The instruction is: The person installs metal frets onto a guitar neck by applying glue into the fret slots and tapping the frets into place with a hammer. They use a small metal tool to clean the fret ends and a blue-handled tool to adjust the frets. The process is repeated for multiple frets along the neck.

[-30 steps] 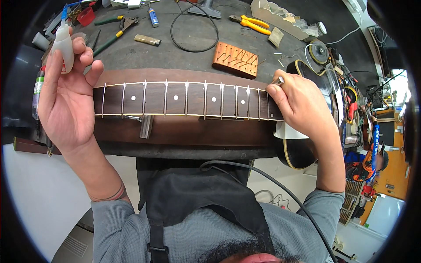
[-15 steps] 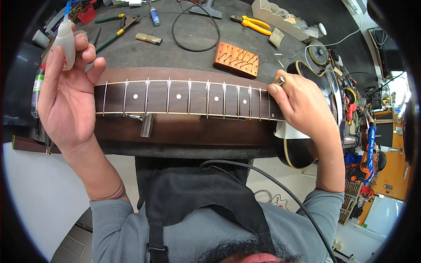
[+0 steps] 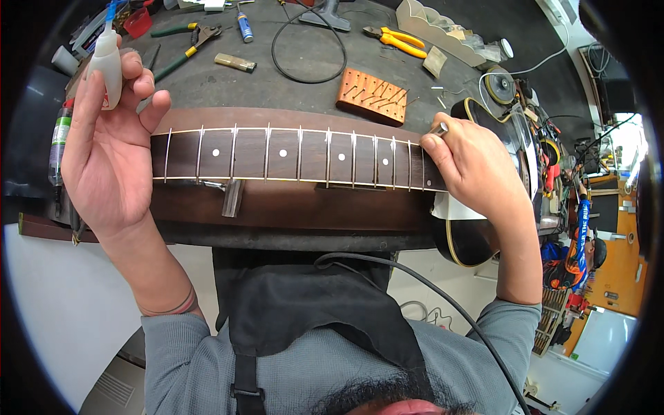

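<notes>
A guitar neck with a dark fretboard (image 3: 247,158), metal frets and white dot inlays lies across the bench. My left hand (image 3: 114,166), palm up at the neck's left end, has its fingers curled round a small white squeeze bottle (image 3: 106,63) with a thin blue tip, held upright. At the neck's right end my right hand (image 3: 487,162) is closed round a short metal rod (image 3: 440,129), its end showing above the thumb; the rest is hidden in the fist. Beneath that wrist is the black guitar body (image 3: 472,243), partly covered by a white sheet (image 3: 456,206).
Behind the neck sit a wooden block with thin pins (image 3: 371,97), yellow-handled cutters (image 3: 398,40), green-handled pliers (image 3: 185,52), a lighter (image 3: 235,62) and a looped black cable (image 3: 275,52). A clear piece (image 3: 232,199) sticks out below the neck. A black cord (image 3: 443,294) crosses my apron.
My left hand and the squeeze bottle have shifted very slightly to the right. My right hand stays nearly still on the fretboard with the metal rod.
</notes>
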The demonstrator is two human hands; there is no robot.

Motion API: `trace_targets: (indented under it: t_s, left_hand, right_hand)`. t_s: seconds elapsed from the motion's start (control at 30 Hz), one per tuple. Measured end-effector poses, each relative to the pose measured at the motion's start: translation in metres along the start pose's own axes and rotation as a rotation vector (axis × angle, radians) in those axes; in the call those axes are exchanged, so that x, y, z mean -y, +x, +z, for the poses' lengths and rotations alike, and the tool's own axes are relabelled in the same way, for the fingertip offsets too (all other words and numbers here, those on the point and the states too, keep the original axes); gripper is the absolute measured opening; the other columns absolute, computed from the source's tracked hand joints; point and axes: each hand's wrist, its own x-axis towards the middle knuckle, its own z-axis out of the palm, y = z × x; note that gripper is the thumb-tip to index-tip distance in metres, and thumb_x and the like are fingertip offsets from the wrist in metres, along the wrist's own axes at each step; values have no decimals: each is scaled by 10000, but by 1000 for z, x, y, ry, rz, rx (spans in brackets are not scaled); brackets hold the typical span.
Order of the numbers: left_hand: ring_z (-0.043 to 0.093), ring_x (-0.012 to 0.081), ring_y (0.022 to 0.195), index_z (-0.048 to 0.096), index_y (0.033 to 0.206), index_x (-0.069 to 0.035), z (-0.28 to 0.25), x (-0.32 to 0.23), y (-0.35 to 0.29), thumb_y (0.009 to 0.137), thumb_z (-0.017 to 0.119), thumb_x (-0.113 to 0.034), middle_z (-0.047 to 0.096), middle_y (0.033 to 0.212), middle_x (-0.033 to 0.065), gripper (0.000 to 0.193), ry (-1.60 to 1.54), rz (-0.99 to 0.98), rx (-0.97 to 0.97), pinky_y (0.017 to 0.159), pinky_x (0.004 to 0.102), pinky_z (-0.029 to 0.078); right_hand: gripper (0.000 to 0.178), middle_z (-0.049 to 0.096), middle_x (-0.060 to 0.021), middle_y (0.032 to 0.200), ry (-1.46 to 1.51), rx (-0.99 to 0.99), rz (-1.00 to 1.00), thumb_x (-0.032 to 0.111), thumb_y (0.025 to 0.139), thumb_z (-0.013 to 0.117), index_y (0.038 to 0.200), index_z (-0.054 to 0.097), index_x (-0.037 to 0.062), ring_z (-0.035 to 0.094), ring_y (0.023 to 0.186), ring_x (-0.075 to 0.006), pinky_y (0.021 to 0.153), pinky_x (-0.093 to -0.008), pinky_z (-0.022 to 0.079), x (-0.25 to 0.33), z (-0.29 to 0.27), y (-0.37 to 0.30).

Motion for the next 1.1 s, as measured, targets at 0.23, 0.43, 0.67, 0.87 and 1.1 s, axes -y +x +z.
trace_targets:
  t_s: [0.23, 0.43, 0.67, 0.87, 1.1]
  left_hand:
    - [680, 236, 1125, 619, 1440, 71, 6, -1, -2, 1200, 492, -202, 690, 1286, 196, 385, -19, -5, -15, 972, 423, 668]
    - [710, 188, 1029, 552, 1509, 12, 23, 5, -3, 1178, 551, -214, 703, 1208, 141, 401, 4, 4, -136, 896, 414, 678]
    - [700, 193, 1034, 521, 1524, 3, 22, 4, -5, 1179, 552, -220, 679, 1201, 139, 411, -6, 1, -153, 891, 411, 677]
    - [723, 185, 1047, 609, 1415, -12, 15, 1, -1, 1169, 582, -212, 721, 1183, 129, 319, -8, -1, -100, 928, 423, 668]
    - [649, 226, 1184, 423, 1619, 105, -5, -6, 5, 1199, 492, -174, 644, 1341, 170, 509, -109, -69, 28, 1067, 400, 607]
  right_hand:
    - [393, 696, -257, 843, 4, 33, 7, 359, 1133, 597, 974, 610, -1, 707, 894, -482, 805, -570, 553, 3, -5, 5]
    - [336, 705, -252, 866, -19, 22, 3, 325, 1114, 629, 1006, 612, 7, 711, 901, -467, 818, -564, 557, 4, -5, -2]
    - [359, 720, -256, 888, -24, 90, 37, 334, 1128, 596, 990, 618, 4, 718, 926, -470, 841, -564, 560, 12, -13, 3]
    - [372, 719, -250, 895, -20, 18, 29, 345, 1134, 595, 983, 610, 6, 714, 919, -469, 835, -558, 558, 12, -9, 2]
    - [366, 706, -235, 907, -34, -286, 30, 353, 1166, 553, 1053, 606, 9, 702, 906, -457, 806, -540, 553, 5, 9, -17]
